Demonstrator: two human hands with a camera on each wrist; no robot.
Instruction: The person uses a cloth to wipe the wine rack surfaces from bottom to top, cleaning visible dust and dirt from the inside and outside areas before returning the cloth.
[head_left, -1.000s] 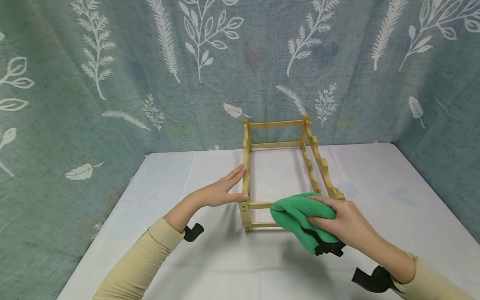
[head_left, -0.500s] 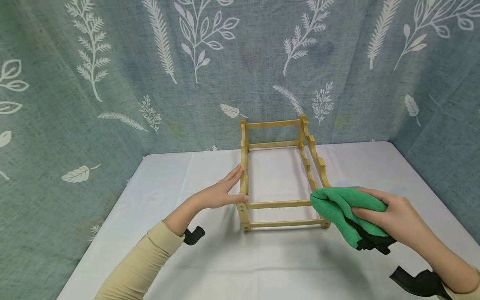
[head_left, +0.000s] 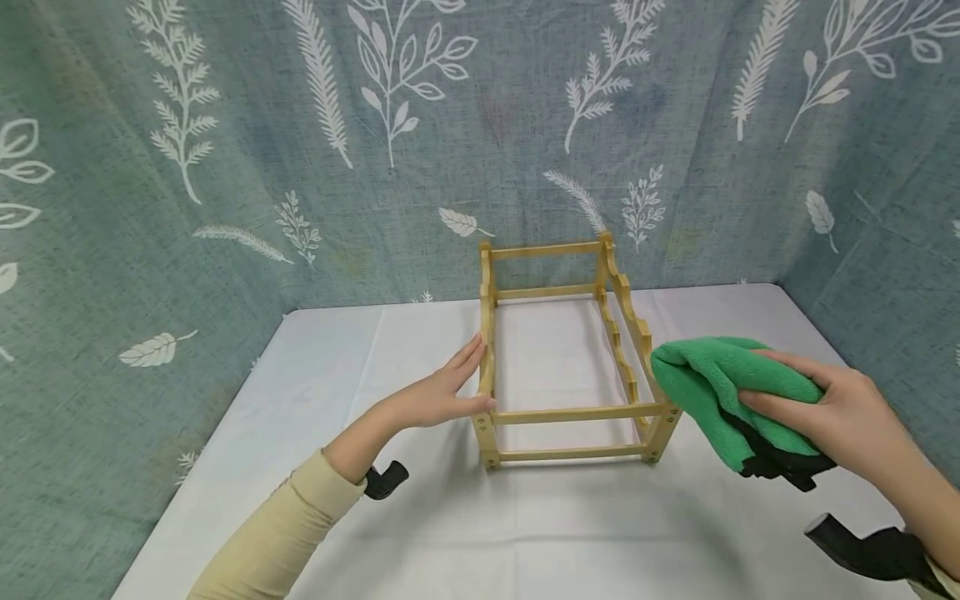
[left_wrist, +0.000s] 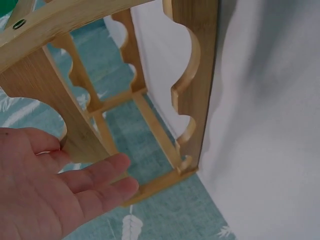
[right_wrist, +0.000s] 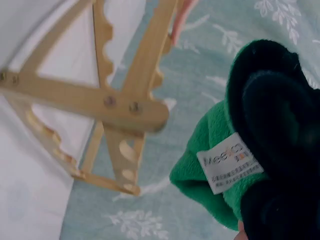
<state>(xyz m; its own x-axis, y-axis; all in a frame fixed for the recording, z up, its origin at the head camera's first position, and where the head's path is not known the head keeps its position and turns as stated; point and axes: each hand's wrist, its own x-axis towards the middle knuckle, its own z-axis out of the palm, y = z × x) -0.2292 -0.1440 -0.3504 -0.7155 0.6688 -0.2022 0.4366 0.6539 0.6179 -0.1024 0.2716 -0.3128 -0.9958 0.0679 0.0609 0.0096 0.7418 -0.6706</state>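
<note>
A light wooden rack (head_left: 577, 414) with scalloped side rails and thin crossbars stands on the white-covered table, middle of the head view. My left hand (head_left: 431, 396) rests against its left side, thumb near the front corner and fingers spread along the rail. In the left wrist view the fingertips (left_wrist: 117, 165) lie nearly straight against the wood. To the right of the rack, my right hand (head_left: 843, 408) grips a folded green cloth (head_left: 720, 375) with black edging. Its near corner overlaps the rack's right side in the head view. A white label (right_wrist: 230, 162) shows on the cloth.
The white table cover (head_left: 420, 533) reaches back to a blue-green curtain (head_left: 360, 208) with white leaf prints, which also hangs at both sides. Black straps (head_left: 862, 546) sit at the wrists.
My right hand has carried the green cloth rightward from the rack's front, then slightly up and away, uncovering the front right corner. The left hand stays at the rack's left side.
</note>
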